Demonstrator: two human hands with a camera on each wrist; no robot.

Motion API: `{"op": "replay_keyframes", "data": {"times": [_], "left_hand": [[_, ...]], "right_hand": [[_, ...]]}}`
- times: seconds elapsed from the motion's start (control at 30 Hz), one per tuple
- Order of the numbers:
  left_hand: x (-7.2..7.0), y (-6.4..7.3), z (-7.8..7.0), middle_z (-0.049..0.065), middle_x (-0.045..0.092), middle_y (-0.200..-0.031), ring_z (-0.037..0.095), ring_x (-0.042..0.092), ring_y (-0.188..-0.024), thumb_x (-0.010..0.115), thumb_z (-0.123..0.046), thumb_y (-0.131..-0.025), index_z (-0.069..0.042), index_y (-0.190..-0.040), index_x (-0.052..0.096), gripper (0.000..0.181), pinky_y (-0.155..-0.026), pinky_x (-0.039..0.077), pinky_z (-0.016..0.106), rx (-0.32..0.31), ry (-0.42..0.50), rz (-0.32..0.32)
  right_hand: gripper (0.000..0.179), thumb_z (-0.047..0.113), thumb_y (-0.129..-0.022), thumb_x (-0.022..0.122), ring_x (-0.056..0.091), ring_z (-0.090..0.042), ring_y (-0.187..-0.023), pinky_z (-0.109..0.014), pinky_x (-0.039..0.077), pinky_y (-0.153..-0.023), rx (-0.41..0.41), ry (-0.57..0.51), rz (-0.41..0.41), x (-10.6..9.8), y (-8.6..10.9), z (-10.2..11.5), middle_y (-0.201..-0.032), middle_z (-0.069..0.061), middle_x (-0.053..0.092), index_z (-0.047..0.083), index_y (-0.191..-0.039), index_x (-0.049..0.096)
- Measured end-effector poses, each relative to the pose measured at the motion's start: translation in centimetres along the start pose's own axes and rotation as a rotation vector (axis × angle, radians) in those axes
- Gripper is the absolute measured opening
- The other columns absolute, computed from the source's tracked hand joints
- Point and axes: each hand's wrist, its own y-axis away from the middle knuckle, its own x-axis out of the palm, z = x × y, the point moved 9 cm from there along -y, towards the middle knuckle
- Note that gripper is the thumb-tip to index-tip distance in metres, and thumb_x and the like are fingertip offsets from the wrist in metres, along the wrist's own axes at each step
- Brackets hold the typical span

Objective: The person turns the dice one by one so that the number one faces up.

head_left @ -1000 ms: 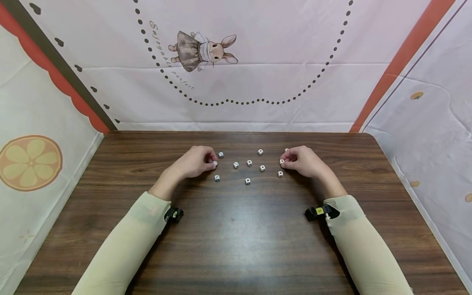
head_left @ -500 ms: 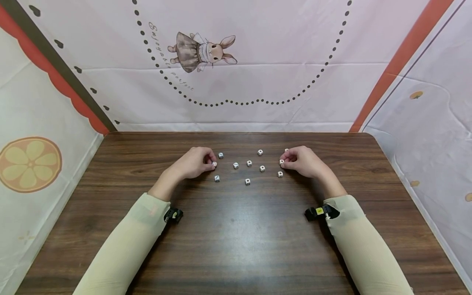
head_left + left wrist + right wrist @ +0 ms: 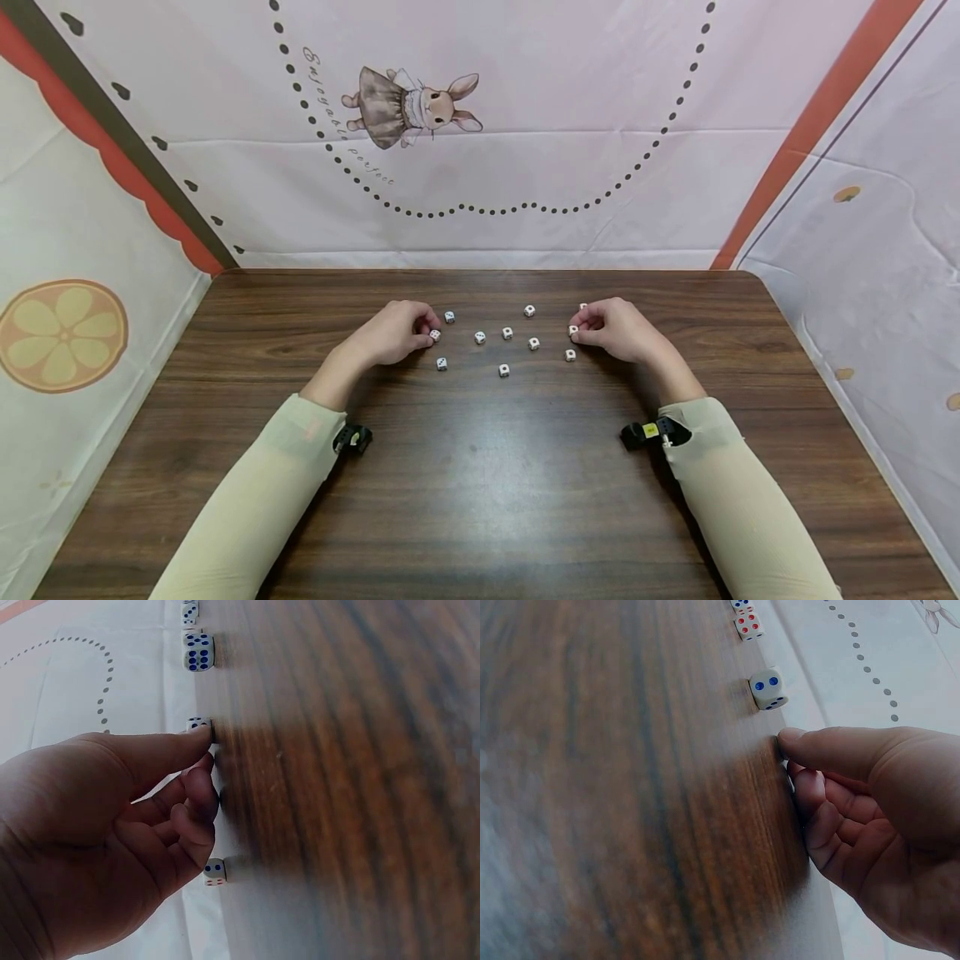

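My left hand (image 3: pixel 397 332) pinches a small white die (image 3: pixel 435 335) between thumb and fingertips, low over the brown table (image 3: pixel 495 500). Across from it, my right hand (image 3: pixel 617 327) holds another white die (image 3: pixel 573 331) at its fingertips; in the right wrist view the thumb hides that die. Near the left hand lie one die (image 3: pixel 449 317) behind and one die (image 3: pixel 442 364) in front. A die (image 3: pixel 570 355) sits just in front of the right fingers, and a die (image 3: pixel 583 307) behind them is partly covered.
Several more dice lie scattered between the hands, among them a die (image 3: pixel 480 337), a die (image 3: pixel 529 310) and a die (image 3: pixel 504 370). A printed cloth (image 3: pixel 525 167) hangs behind the table's far edge.
The die in the left hand has shifted slightly toward the palm and seems turned in the fingers. The right hand and the loose dice stay where they were.
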Motion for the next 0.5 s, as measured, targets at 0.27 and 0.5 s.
{"op": "replay_keyframes", "data": {"times": [0.27,0.5], "left_hand": [[0.05,-0.18,-0.12,0.002,0.064,-0.089,0.018,0.059,-0.084,0.084,-0.015,-0.092,-0.005,-0.110,0.072,0.024,-0.085,0.048,0.040,-0.010,0.019,-0.020],[0.06,-0.22,-0.19,0.003,0.064,-0.089,0.020,0.059,-0.084,0.083,-0.020,-0.094,-0.004,-0.107,0.069,0.025,-0.084,0.048,0.040,-0.044,-0.002,-0.028]], "right_hand": [[0.009,0.013,-0.097,0.079,0.063,-0.016,-0.084,-0.033,0.048,-0.077,-0.005,0.011,-0.003,-0.02,0.05,-0.03,-0.087,-0.001,0.072,0.006,-0.102,0.079],[0.010,0.014,-0.097,0.078,0.063,-0.016,-0.084,-0.033,0.048,-0.078,-0.007,0.007,0.001,0.02,0.04,-0.11,-0.088,-0.001,0.072,0.006,-0.103,0.079]]}}
